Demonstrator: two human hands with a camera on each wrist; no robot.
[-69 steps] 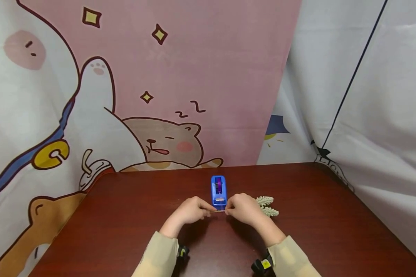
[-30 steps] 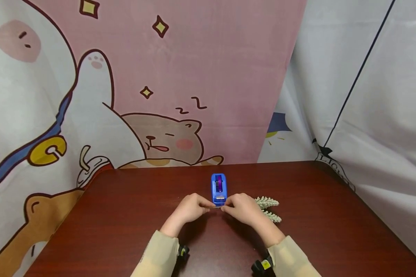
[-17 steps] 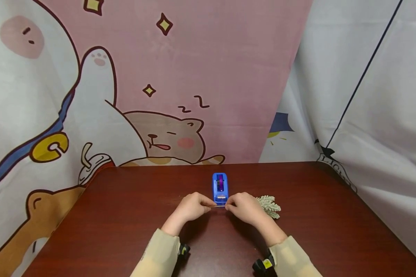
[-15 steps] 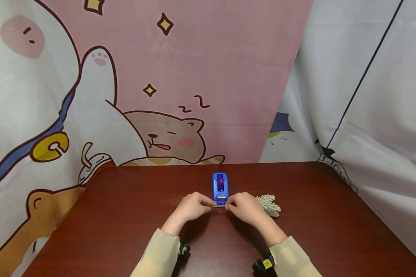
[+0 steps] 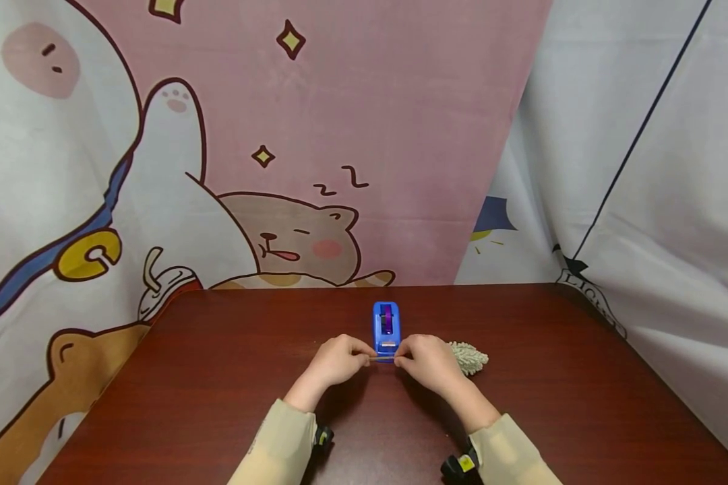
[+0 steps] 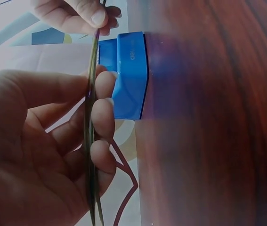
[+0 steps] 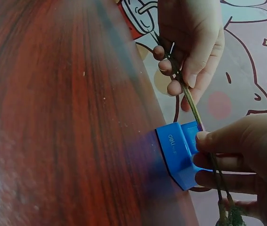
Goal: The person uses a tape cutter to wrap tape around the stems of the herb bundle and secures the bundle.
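Both hands hold a thin bundle of flower stems (image 5: 381, 358) crosswise, just in front of a blue tape dispenser (image 5: 386, 343). My left hand (image 5: 338, 360) pinches the stems between thumb and fingers; their bare ends run across its fingers in the left wrist view. My right hand (image 5: 427, 364) pinches them nearer the flower heads (image 5: 469, 358), which are pale green, knobbly spikes sticking out past that hand. In the right wrist view, a purplish band (image 7: 200, 126) shows on the stems (image 7: 191, 101) beside the right thumb tip.
The dispenser carries a roll of purple tape (image 5: 387, 318) and stands on the dark red-brown wooden table (image 5: 267, 330). Behind the table hangs a cartoon-printed cloth (image 5: 400, 168), with a white cloth (image 5: 655, 202) along the right side.
The flower heads have turned: two spread spikes now overlap as one. Both hands stay close together in front of the dispenser, still gripping the stems. The head view has shifted slightly.
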